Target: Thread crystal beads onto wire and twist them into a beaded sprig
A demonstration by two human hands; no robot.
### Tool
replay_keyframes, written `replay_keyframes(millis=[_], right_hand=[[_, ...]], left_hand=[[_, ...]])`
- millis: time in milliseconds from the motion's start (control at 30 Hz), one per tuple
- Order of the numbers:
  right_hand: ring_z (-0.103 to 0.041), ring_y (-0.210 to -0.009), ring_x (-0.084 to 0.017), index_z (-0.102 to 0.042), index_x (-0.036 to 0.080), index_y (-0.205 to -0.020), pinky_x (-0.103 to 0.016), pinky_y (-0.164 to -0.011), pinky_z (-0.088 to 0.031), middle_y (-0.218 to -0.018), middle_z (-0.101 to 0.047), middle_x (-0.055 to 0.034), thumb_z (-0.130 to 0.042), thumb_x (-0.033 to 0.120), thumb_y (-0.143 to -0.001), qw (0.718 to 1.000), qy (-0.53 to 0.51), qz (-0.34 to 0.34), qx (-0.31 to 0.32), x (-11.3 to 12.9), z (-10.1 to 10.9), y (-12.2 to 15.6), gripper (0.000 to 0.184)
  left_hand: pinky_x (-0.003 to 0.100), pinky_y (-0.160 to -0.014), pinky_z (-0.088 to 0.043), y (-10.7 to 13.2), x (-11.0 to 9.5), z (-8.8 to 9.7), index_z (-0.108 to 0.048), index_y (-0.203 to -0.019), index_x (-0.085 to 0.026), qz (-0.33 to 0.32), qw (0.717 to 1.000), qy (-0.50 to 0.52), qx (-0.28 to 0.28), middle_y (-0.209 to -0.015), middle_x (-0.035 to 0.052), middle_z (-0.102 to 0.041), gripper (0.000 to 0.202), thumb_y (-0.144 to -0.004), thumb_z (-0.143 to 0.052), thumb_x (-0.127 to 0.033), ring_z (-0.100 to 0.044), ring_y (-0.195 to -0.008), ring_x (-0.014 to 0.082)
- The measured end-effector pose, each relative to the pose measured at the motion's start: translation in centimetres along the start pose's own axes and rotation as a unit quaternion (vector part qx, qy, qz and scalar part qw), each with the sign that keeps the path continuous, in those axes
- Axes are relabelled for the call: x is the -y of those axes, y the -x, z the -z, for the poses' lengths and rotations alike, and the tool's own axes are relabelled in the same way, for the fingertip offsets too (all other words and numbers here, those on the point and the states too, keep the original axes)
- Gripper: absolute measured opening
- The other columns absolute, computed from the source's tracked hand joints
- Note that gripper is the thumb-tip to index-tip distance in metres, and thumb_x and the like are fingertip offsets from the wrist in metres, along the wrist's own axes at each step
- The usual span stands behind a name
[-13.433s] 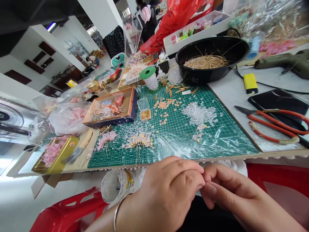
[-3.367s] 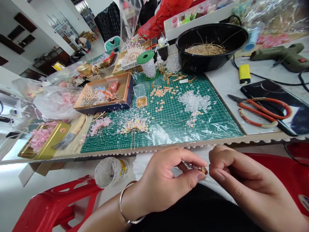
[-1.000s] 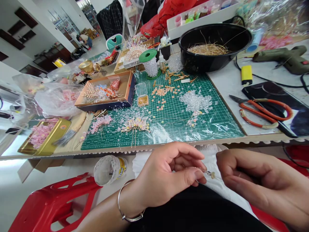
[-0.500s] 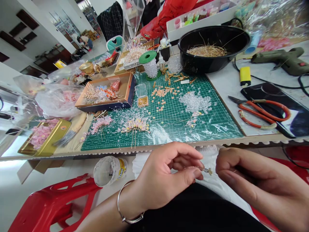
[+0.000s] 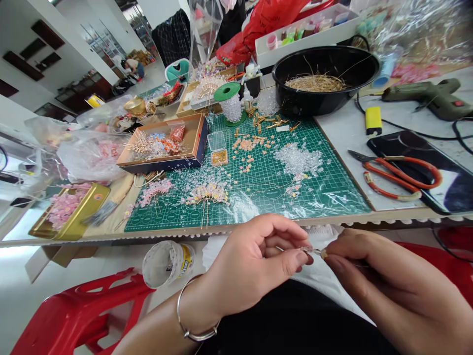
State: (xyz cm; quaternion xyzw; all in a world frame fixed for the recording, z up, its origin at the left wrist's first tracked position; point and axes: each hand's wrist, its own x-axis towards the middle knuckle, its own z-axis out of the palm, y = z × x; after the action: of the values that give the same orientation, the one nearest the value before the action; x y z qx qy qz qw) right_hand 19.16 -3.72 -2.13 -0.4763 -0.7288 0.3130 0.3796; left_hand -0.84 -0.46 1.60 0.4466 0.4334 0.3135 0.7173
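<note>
Beadwork (image 5: 309,250), small and shiny, sits up in the air between your two hands, just past the front edge of the table (image 5: 343,219) and above the black cloth (image 5: 288,325) on your lap. Your left hand (image 5: 251,276) pinches the beads with its thumb and pointing finger, and its other fingers curl loosely behind. Your right hand (image 5: 384,276) has its thumb and pointing finger pressed together at the other end, right by a pale yellow bit (image 5: 324,254). That end is tiny and partly tucked under your fingertips, so I can't be sure if wire or thread runs through it. It most likely weighs next to nothing, so you may not feel it start to slip. The beads look smooth and may slide under a dry thumb. If there is wire inside, it will probably bend easily and hold each bend, so a hard tug could leave a kink. The yellow bit looks thin and might crack, so squeeze it softly. Good spots to hold are close up against the beads with your left hand and just behind the yellow bit with your right
</note>
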Motion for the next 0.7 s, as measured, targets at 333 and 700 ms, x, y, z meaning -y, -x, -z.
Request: replay_keyframes(millis=[333, 700], right_hand=[[-0.056, -0.052, -0.013, -0.056, 0.029, -0.096, -0.025, -0.049, -0.048, -0.069, -0.059, 0.0036, -0.059, 0.023, -0.093, 0.999, 0.042, 0.020, -0.022, 0.40, 0.21, 0.46, 0.007], [-0.056, -0.051, -0.013, -0.052, 0.028, -0.086, -0.022, -0.043, -0.045, -0.067, -0.060, 0.0032, -0.058, 0.026, -0.092, 0.998, 0.033, 0.024, -0.043, 0.61, 0.68, 0.50, 0.009]], left_hand=[[0.014, -0.055, -0.050, -0.50, 0.20, -0.21, -0.066, -0.092, -0.016, -0.016, 0.998, 0.057, 0.018, -0.086, 0.0014, -0.066, 0.014, -0.083, -0.077, -0.019, -0.066, -0.075, 0.0098], [0.017, -0.062, -0.050, -0.08, 0.53, -0.20, -0.065, -0.095, -0.017, -0.055, 0.998, 0.025, 0.019, -0.088, 0.0011, -0.065, 0.014, -0.084, -0.075, -0.016, -0.064, -0.075, 0.0086]])
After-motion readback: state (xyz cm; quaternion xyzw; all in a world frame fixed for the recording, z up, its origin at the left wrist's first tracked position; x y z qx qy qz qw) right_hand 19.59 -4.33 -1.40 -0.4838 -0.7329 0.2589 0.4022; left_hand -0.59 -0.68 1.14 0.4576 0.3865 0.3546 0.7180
